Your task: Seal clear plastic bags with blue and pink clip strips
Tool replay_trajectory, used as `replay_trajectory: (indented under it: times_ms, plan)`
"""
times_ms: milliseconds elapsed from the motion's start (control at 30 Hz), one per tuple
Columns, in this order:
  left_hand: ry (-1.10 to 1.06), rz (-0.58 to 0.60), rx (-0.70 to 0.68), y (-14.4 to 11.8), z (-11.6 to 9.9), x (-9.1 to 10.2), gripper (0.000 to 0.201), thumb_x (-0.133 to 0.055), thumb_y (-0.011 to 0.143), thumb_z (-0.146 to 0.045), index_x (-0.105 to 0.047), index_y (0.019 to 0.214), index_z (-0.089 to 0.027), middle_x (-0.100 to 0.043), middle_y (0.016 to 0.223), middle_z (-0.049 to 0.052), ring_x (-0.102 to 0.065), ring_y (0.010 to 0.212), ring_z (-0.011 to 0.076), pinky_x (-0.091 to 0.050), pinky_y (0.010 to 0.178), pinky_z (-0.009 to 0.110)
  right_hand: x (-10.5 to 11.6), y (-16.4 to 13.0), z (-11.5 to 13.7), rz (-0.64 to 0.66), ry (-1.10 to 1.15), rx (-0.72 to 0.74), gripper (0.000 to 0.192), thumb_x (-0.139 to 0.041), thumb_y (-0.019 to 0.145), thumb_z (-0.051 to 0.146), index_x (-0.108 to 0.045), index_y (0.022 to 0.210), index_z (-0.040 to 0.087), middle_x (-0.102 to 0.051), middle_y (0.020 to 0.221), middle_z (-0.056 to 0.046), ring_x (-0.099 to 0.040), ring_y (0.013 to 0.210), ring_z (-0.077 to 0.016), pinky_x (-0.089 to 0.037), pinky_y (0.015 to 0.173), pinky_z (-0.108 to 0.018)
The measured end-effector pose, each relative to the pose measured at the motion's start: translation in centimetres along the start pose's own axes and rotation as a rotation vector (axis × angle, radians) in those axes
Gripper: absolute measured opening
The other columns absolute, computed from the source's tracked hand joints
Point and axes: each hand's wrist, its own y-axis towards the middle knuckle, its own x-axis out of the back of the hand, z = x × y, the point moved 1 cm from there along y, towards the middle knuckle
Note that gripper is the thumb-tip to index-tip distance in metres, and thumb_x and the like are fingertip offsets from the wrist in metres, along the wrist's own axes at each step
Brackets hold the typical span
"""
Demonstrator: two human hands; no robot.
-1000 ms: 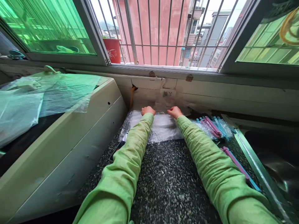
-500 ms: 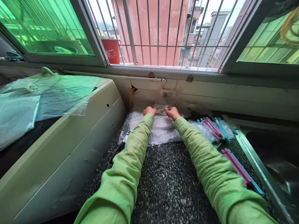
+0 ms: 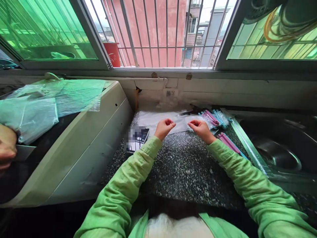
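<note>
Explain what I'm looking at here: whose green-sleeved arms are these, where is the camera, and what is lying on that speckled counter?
There is no machine here. The camera sits on a person's head and looks forward and down, so the two green-sleeved arms are that person's own. The left hand and right hand are raised above the speckled counter, fingers pinched. A thin clear plastic bag seems to be stretched between them, though the film is hard to make out. Behind the hands lies a flat pile of clear bags. To the right are pink and blue sealing clips, then a steel sink. A dark device with a blurred screen lies left of the hands, beside a cream appliance draped with plastic sheets. Another person's hand shows at the far left edge.
</note>
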Motion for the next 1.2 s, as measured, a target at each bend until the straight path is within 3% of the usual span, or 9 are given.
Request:
replay_trajectory:
  times_ms: [133,333,433,633,867,1200]
  plan:
    - [0.005,0.140,0.016,-3.9,1.5,0.8,0.025,-0.066,0.057,-0.036,-0.053,0.058,-0.015,-0.047,0.052,-0.005,-0.041,0.052,0.0077,-0.032,0.052,0.021,-0.2,-4.5,-1.0,0.036,-0.085,0.056,0.024,-0.055,0.068,0.038,-0.060,0.066,0.015,-0.058,0.059,0.000,-0.050,0.054,-0.0105,-0.039,0.052,-0.023]
    - [-0.118,0.100,0.085,-6.1,3.1,1.7,0.031,-0.064,0.057,-0.045,-0.059,0.055,-0.014,-0.055,0.053,-0.001,-0.044,0.054,0.0091,-0.034,0.054,0.023,-1.7,-7.7,-2.0,0.109,-0.207,0.139,0.020,-0.054,0.072,0.034,-0.062,0.068,0.016,-0.063,0.064,-0.003,-0.055,0.060,-0.0128,-0.043,0.056,-0.024]
    - [-0.169,0.067,0.098,-6.4,3.6,1.8,0.030,-0.067,0.053,-0.043,-0.060,0.053,-0.014,-0.058,0.053,0.000,-0.046,0.054,0.0095,-0.036,0.056,0.024,-2.1,-8.1,-1.8,0.115,-0.210,0.149,0.019,-0.054,0.073,0.033,-0.062,0.069,0.016,-0.062,0.063,-0.003,-0.054,0.057,-0.0119,-0.043,0.054,-0.024]
    - [-0.197,0.072,0.111,-6.7,4.0,1.8,0.027,-0.068,0.051,-0.040,-0.061,0.052,-0.014,-0.057,0.051,-0.001,-0.043,0.051,0.0086,-0.033,0.051,0.023,-2.0,-8.1,-1.2,-0.014,-0.151,0.153,0.020,-0.055,0.075,0.036,-0.060,0.070,0.017,-0.060,0.063,-0.002,-0.052,0.055,-0.0118,-0.042,0.052,-0.024]
    - [-0.195,0.075,0.103,-6.7,4.0,2.1,0.025,-0.068,0.052,-0.039,-0.059,0.052,-0.015,-0.055,0.048,-0.002,-0.044,0.050,0.0083,-0.034,0.052,0.023,-2.0,-8.3,-0.9,0.043,-0.257,0.270,0.016,-0.054,0.077,0.029,-0.059,0.067,0.018,-0.058,0.061,-0.001,-0.050,0.055,-0.0109,-0.039,0.050,-0.023]
    - [-0.171,-0.027,-0.013,-6.7,4.1,2.1,0.025,-0.066,0.058,-0.039,-0.063,0.052,-0.015,-0.057,0.051,0.000,-0.047,0.052,0.0101,-0.037,0.054,0.024,-1.8,-8.3,-0.7,0.052,-0.307,0.374,0.016,-0.053,0.079,0.023,-0.059,0.065,0.017,-0.056,0.060,-0.001,-0.049,0.055,-0.0101,-0.038,0.051,-0.022]
